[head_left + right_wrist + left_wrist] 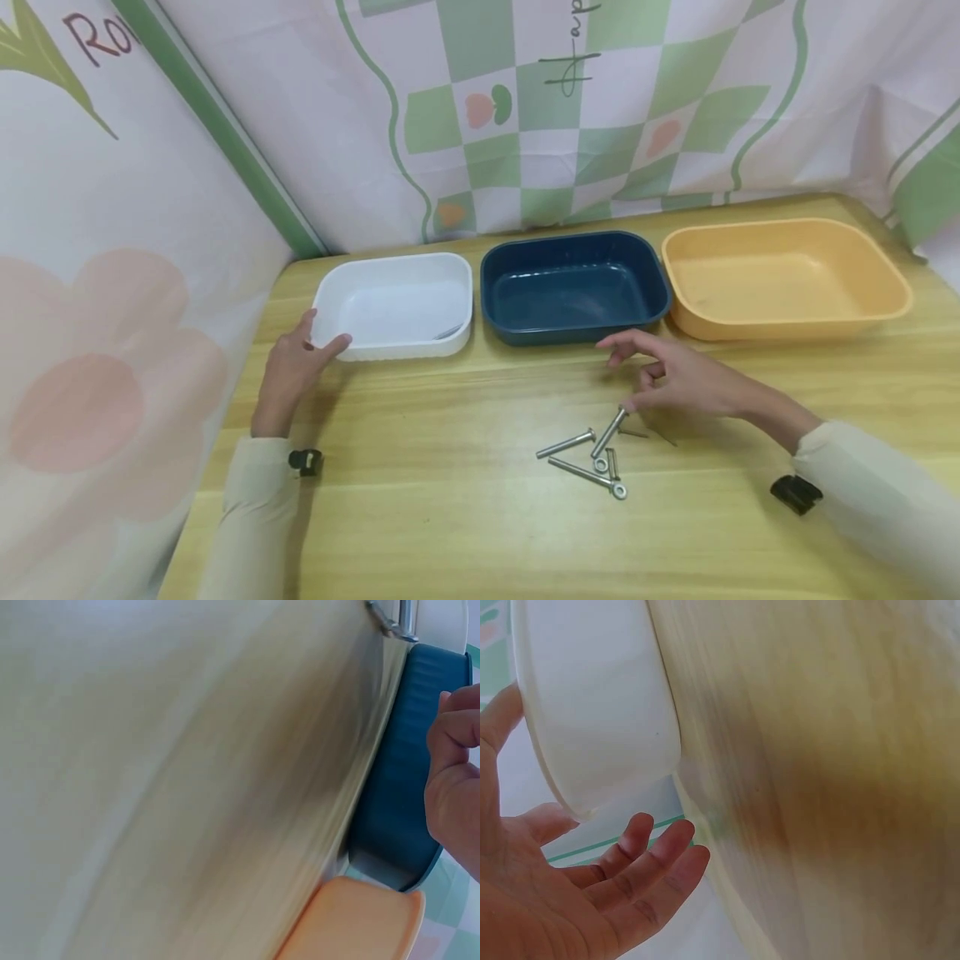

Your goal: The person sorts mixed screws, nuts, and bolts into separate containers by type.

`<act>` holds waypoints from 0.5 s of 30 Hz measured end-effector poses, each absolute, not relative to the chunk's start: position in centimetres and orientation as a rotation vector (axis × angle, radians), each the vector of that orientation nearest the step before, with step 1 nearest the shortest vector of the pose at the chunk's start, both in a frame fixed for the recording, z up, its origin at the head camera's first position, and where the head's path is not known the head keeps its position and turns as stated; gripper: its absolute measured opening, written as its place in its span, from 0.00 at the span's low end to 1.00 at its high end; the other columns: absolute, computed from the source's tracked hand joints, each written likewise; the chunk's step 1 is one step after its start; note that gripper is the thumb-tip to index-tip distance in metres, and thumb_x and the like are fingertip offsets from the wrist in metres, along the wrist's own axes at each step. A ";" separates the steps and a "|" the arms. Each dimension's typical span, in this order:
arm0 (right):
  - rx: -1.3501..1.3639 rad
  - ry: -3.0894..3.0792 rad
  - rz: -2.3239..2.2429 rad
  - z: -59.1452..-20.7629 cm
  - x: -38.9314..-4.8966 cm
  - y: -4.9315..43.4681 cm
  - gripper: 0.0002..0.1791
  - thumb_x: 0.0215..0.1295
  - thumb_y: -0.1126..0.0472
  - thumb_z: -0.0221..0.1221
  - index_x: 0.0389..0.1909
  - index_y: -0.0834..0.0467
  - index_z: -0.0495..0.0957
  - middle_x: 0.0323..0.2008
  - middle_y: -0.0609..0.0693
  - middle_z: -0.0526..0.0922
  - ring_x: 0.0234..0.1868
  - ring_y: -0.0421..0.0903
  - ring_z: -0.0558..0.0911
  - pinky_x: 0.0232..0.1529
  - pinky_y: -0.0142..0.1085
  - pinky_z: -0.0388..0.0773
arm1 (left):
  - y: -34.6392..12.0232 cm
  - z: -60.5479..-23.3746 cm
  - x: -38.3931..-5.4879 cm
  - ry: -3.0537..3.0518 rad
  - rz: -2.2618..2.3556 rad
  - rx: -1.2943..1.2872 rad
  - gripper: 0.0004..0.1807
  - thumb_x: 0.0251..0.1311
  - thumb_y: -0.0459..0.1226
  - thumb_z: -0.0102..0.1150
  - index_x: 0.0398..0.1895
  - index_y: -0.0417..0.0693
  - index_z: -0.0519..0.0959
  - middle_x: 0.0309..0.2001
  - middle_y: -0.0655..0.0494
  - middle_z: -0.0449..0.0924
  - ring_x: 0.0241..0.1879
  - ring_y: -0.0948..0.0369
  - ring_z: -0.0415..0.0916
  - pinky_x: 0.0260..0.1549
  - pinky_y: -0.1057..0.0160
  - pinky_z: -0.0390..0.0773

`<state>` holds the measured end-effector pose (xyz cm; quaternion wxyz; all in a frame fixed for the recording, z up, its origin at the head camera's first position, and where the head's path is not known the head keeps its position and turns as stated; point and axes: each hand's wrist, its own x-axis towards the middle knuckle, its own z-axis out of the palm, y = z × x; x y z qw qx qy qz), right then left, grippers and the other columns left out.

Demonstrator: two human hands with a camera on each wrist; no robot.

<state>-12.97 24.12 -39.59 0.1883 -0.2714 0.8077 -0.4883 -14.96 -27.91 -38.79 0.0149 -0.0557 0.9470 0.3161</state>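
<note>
My left hand (291, 367) is at the near left corner of the white tray (393, 352), its thumb and index finger touching the rim. The other fingers (656, 877) are spread loosely beside it. Inside the tray lies a thin metal piece (448, 332), too small to make out. My right hand (686, 377) hovers in front of the navy tray (573, 335), index finger extended, others bent, and nothing shows in its grasp. Below its thumb lies a bolt (609, 433), with another bolt (566, 443), a third bolt (581, 472) and a nut or washer (618, 491) close by.
A yellow tray (787, 325) stands right of the navy one, all in a row along the table's (450, 525) back. Short screws or nails (613, 464) lie among the bolts, and a thin nail (633, 433) lies beside them. Patterned cloth (547, 167) hangs behind.
</note>
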 end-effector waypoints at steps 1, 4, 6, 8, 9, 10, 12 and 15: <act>-0.767 2.273 -1.378 -39.7 -13.0 24.3 0.40 0.56 0.67 0.72 0.68 0.60 0.65 0.54 0.62 0.75 0.19 0.44 0.71 0.23 0.34 0.72 | -27.9 -38.8 -14.9 2.944 0.984 -0.178 0.54 0.63 0.65 0.56 0.80 0.41 0.48 0.54 0.30 0.74 0.51 0.43 0.73 0.51 0.43 0.71; -0.742 2.293 -1.360 -40.0 -12.9 24.8 0.40 0.56 0.66 0.72 0.68 0.59 0.65 0.54 0.62 0.75 0.19 0.44 0.71 0.23 0.34 0.72 | -27.9 -38.8 -14.9 2.942 0.975 -0.187 0.54 0.63 0.65 0.55 0.80 0.41 0.48 0.55 0.30 0.74 0.51 0.43 0.73 0.51 0.43 0.71; -0.723 2.301 -1.350 -40.1 -12.9 25.1 0.40 0.56 0.65 0.72 0.68 0.58 0.65 0.55 0.62 0.75 0.19 0.44 0.71 0.23 0.34 0.72 | -27.9 -38.8 -14.9 2.941 0.971 -0.188 0.54 0.63 0.65 0.55 0.80 0.41 0.48 0.55 0.30 0.74 0.51 0.43 0.73 0.51 0.43 0.71; -0.716 2.303 -1.346 -40.2 -12.9 25.3 0.39 0.57 0.65 0.72 0.68 0.58 0.65 0.55 0.62 0.74 0.20 0.44 0.71 0.23 0.35 0.72 | -27.9 -38.8 -14.9 2.939 0.970 -0.189 0.54 0.63 0.65 0.55 0.80 0.41 0.48 0.56 0.29 0.73 0.52 0.43 0.73 0.51 0.43 0.70; -0.717 2.303 -1.348 -40.3 -12.8 25.4 0.39 0.57 0.66 0.72 0.68 0.58 0.65 0.55 0.62 0.74 0.20 0.44 0.71 0.23 0.35 0.72 | -27.9 -38.8 -14.9 2.935 0.973 -0.191 0.55 0.63 0.65 0.55 0.80 0.41 0.48 0.57 0.29 0.73 0.52 0.42 0.73 0.52 0.43 0.70; -0.724 2.306 -1.347 -40.3 -12.8 25.5 0.38 0.58 0.66 0.71 0.68 0.59 0.65 0.55 0.62 0.74 0.20 0.44 0.71 0.23 0.35 0.72 | -27.9 -38.8 -14.9 2.932 0.975 -0.196 0.55 0.63 0.65 0.55 0.80 0.42 0.48 0.57 0.29 0.72 0.53 0.42 0.72 0.52 0.43 0.70; -0.743 2.318 -1.342 -40.5 -12.7 25.7 0.37 0.58 0.66 0.71 0.67 0.59 0.66 0.55 0.62 0.75 0.21 0.44 0.71 0.24 0.35 0.72 | -27.9 -38.8 -15.0 2.927 0.976 -0.199 0.55 0.63 0.65 0.55 0.80 0.42 0.47 0.59 0.28 0.71 0.54 0.42 0.72 0.53 0.42 0.70; -0.776 2.344 -1.324 -40.7 -12.6 26.0 0.35 0.57 0.65 0.72 0.65 0.58 0.69 0.53 0.59 0.78 0.22 0.43 0.71 0.24 0.35 0.71 | -27.8 -38.8 -15.1 2.924 0.980 -0.198 0.55 0.63 0.65 0.55 0.80 0.42 0.47 0.60 0.28 0.70 0.55 0.41 0.71 0.54 0.42 0.69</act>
